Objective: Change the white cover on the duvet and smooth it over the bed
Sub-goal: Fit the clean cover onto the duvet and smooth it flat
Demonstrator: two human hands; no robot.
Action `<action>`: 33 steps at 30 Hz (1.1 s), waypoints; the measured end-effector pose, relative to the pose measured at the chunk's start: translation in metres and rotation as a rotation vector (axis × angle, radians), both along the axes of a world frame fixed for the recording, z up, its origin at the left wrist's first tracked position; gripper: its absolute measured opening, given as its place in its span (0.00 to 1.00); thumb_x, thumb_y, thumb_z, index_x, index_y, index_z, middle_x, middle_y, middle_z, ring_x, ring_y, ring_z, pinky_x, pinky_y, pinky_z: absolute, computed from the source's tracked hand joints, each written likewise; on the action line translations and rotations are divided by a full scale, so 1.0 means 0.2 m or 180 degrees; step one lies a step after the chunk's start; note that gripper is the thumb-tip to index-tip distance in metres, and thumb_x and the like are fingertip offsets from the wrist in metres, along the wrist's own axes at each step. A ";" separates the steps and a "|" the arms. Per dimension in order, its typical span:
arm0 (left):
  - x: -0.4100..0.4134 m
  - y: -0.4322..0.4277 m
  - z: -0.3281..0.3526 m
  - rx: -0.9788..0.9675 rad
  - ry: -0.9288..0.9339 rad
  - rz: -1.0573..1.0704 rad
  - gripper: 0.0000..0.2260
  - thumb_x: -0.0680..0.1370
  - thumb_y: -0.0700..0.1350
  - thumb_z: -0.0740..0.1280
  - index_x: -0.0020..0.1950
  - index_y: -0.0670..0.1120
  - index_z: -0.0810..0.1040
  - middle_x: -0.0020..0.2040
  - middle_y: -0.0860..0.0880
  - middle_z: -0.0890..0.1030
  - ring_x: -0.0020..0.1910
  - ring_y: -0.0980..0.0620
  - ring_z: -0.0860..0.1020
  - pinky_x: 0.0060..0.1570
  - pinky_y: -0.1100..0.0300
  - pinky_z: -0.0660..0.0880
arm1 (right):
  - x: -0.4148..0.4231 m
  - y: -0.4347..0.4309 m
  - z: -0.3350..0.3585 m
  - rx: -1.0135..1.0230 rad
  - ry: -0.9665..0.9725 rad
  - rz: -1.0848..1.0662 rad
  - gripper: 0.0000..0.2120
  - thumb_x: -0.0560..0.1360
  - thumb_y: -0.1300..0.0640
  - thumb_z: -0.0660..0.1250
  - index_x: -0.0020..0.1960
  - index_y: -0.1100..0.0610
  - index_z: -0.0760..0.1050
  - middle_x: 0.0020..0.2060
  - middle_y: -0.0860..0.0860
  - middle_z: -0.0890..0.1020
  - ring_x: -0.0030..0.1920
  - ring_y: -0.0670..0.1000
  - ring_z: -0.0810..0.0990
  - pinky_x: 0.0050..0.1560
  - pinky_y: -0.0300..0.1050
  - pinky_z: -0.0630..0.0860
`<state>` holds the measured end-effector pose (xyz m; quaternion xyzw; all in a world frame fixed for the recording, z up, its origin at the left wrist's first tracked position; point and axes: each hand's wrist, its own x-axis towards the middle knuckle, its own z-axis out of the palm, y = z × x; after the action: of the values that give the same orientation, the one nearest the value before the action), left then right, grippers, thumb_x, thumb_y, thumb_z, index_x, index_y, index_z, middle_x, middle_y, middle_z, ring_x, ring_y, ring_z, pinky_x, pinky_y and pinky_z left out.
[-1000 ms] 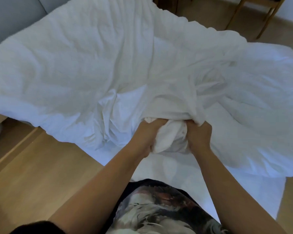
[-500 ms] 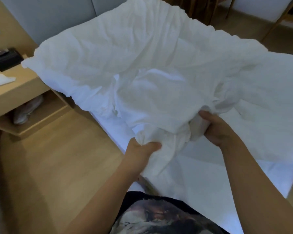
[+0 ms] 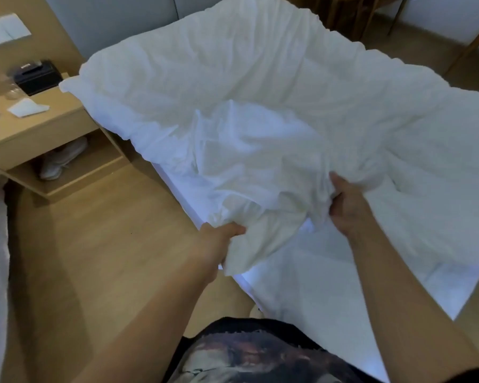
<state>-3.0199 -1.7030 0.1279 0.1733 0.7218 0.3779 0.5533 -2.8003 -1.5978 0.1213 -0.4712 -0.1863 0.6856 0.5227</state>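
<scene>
A crumpled white duvet in its white cover (image 3: 233,87) lies spread across the bed (image 3: 329,288), which has a white sheet. At the near edge a bunched fold of the cover (image 3: 255,189) is lifted off the sheet. My left hand (image 3: 219,241) is closed on the lower corner of that fold, at the bed's left side. My right hand (image 3: 343,205) grips the cloth further right, fingers tucked under the fabric. The two hands are well apart, with the fold stretched between them.
A wooden bedside table (image 3: 39,128) stands to the left with a black box (image 3: 36,77), a white paper and glasses on top, and pale shoes (image 3: 64,158) in its lower shelf. Wooden floor (image 3: 94,258) lies left of the bed. Wooden chair legs (image 3: 470,45) stand far right.
My hands were together on one bunch of cloth; they have moved apart, spreading the fold. The view has swung left, bringing the bedside table into sight.
</scene>
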 end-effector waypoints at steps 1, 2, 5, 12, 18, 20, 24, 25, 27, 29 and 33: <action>0.02 -0.05 0.00 0.0147 -0.0209 -0.0040 0.12 0.68 0.46 0.72 0.49 0.45 0.79 0.42 0.47 0.81 0.38 0.50 0.79 0.34 0.60 0.73 | 0.06 0.05 0.05 0.0045 0.0151 -0.0040 0.18 0.77 0.57 0.58 0.65 0.62 0.71 0.56 0.57 0.79 0.56 0.56 0.77 0.59 0.50 0.74; 0.03 -0.11 0.01 0.0276 -0.0480 0.0011 0.09 0.66 0.46 0.72 0.45 0.47 0.83 0.43 0.46 0.83 0.40 0.48 0.81 0.38 0.58 0.75 | 0.12 0.08 0.08 0.0035 0.0305 -0.0152 0.21 0.75 0.56 0.60 0.66 0.61 0.71 0.56 0.56 0.79 0.56 0.55 0.78 0.58 0.49 0.75; 0.02 -0.30 -0.03 0.0415 -0.1267 0.0474 0.07 0.72 0.43 0.67 0.41 0.45 0.86 0.45 0.42 0.84 0.42 0.44 0.83 0.38 0.52 0.79 | 0.23 0.00 0.02 -0.0162 0.0668 -0.0737 0.21 0.69 0.60 0.60 0.62 0.57 0.73 0.54 0.54 0.80 0.53 0.54 0.80 0.57 0.48 0.76; -0.02 -0.56 -0.26 0.0043 -0.1206 0.0836 0.09 0.77 0.42 0.61 0.44 0.45 0.81 0.32 0.46 0.81 0.25 0.49 0.78 0.25 0.60 0.70 | 0.18 -0.36 -0.35 -0.0703 0.0779 -0.1050 0.14 0.79 0.62 0.55 0.42 0.57 0.78 0.34 0.50 0.82 0.34 0.47 0.80 0.41 0.39 0.78; 0.13 -0.57 -0.41 -0.0652 -0.0647 0.0309 0.05 0.73 0.49 0.70 0.45 0.49 0.78 0.40 0.49 0.82 0.37 0.51 0.80 0.30 0.60 0.73 | 0.22 -0.37 -0.41 -0.0809 0.0339 -0.0628 0.04 0.76 0.59 0.64 0.46 0.52 0.77 0.42 0.47 0.82 0.43 0.46 0.78 0.42 0.38 0.74; 0.21 -0.57 -0.43 -0.0556 -0.0401 0.0219 0.05 0.74 0.46 0.71 0.44 0.49 0.75 0.40 0.49 0.80 0.37 0.52 0.78 0.32 0.60 0.73 | 0.20 -0.37 -0.42 -0.0752 0.0375 -0.0584 0.05 0.77 0.61 0.64 0.46 0.53 0.77 0.38 0.47 0.83 0.40 0.46 0.79 0.41 0.37 0.76; 0.35 -0.62 -0.36 -0.0241 -0.0168 0.0151 0.03 0.74 0.42 0.68 0.45 0.49 0.78 0.34 0.52 0.81 0.35 0.56 0.79 0.31 0.61 0.72 | 0.23 -0.36 -0.41 -0.0545 0.0363 -0.0487 0.07 0.78 0.63 0.62 0.54 0.57 0.76 0.48 0.52 0.83 0.49 0.50 0.82 0.56 0.42 0.77; 0.37 -0.66 -0.33 -0.0138 -0.0250 0.0162 0.03 0.73 0.42 0.69 0.45 0.49 0.78 0.32 0.54 0.82 0.32 0.57 0.80 0.28 0.62 0.72 | 0.23 -0.35 -0.39 -0.0566 0.0361 -0.0527 0.06 0.78 0.62 0.63 0.55 0.58 0.75 0.49 0.53 0.83 0.50 0.50 0.81 0.56 0.43 0.78; 0.44 -0.84 -0.28 -0.0032 -0.0494 0.0249 0.12 0.66 0.48 0.72 0.48 0.48 0.79 0.33 0.54 0.83 0.30 0.58 0.80 0.25 0.62 0.72 | 0.26 -0.36 -0.37 -0.0676 0.0338 -0.0573 0.03 0.78 0.60 0.64 0.50 0.57 0.75 0.42 0.52 0.83 0.42 0.48 0.81 0.48 0.42 0.78; 0.57 -1.08 -0.25 -0.0071 -0.0590 0.0440 0.25 0.58 0.54 0.73 0.53 0.49 0.79 0.42 0.53 0.85 0.39 0.56 0.83 0.32 0.60 0.74 | 0.28 -0.39 -0.37 -0.0984 -0.0125 -0.0384 0.03 0.77 0.58 0.66 0.46 0.58 0.75 0.38 0.53 0.79 0.40 0.50 0.77 0.46 0.44 0.76; 0.86 -1.23 -0.29 -0.0387 -0.0589 0.0889 0.31 0.63 0.51 0.76 0.64 0.46 0.74 0.51 0.51 0.82 0.49 0.53 0.81 0.44 0.56 0.74 | 0.33 -0.44 -0.42 -0.1228 -0.1868 0.0020 0.14 0.76 0.53 0.64 0.58 0.58 0.70 0.50 0.56 0.75 0.47 0.54 0.74 0.49 0.48 0.73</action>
<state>-2.8477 -1.9491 0.0698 0.0021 0.7064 0.4211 0.5690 -2.7346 -1.6857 0.0371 -0.7377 -0.1970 0.5452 0.3461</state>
